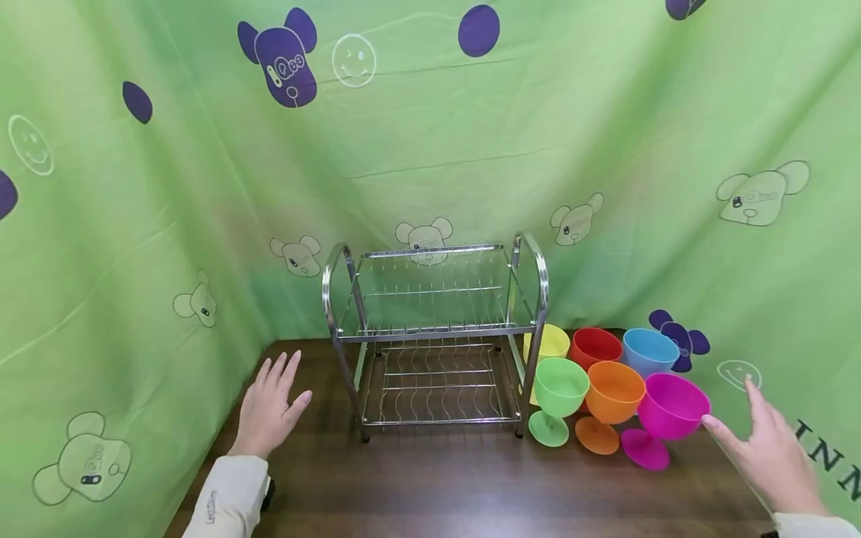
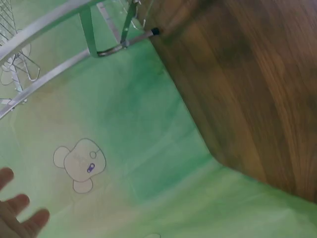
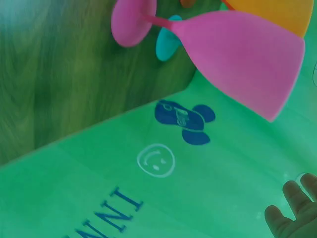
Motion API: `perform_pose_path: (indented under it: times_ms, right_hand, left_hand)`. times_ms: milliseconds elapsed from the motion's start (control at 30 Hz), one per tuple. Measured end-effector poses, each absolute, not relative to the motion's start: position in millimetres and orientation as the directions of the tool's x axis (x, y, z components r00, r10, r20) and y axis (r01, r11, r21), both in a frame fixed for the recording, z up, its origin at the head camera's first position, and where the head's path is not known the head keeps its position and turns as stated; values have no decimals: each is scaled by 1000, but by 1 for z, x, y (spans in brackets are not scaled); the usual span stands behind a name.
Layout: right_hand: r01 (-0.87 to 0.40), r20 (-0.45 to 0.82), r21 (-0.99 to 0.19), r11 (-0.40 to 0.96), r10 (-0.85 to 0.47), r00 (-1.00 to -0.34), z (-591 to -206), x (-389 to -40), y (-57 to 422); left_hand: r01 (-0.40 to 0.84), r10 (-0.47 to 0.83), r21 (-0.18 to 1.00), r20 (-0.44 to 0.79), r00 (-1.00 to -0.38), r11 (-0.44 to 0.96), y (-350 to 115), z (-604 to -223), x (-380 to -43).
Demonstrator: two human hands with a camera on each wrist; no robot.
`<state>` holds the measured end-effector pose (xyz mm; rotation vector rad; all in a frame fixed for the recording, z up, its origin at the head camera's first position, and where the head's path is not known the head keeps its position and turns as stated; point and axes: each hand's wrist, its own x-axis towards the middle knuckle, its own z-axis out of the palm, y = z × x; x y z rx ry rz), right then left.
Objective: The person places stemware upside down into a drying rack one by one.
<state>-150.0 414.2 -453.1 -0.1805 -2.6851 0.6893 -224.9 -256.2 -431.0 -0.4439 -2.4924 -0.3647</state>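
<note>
My left hand hovers over the table's left side with its fingers spread, holding nothing. The right hand, also spread and free of any object, is just right of the magenta goblet; its thumb tip overlaps the cup's rim in the head view. In the right wrist view that goblet stands close to the fingers. Beside it are an orange goblet and a light green goblet. Behind stand a yellow goblet, a red goblet and a blue goblet.
A two-tier chrome dish rack stands mid-table, left of the goblets, with bare wire shelves. Its right post overlaps the yellow goblet. The brown wooden table is enclosed by a green printed curtain at the back and both sides.
</note>
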Motion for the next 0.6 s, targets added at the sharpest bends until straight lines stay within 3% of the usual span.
perform_pose_path:
  times_ms: [200,300,433,600]
  right_hand:
    - [10,282,-647,762,252,-926,-465,-154,406]
    - [3,249,-725,689,266,-931,-472,-156,401]
    - [23,207,-797,604,308,-929,-480,-159,395]
    - [61,160,-850,524,366,-917,-491,-163,391]
  left_hand:
    - [463,187,316,623,-759,828,-246,-440,-223]
    - [450,111,513,562,-820,731,-241,-443,-221]
    - [340,-12,760,416,-909,554,-233,-445,-219]
    - [264,-84,870,326,-942,416,-222,-444,-220]
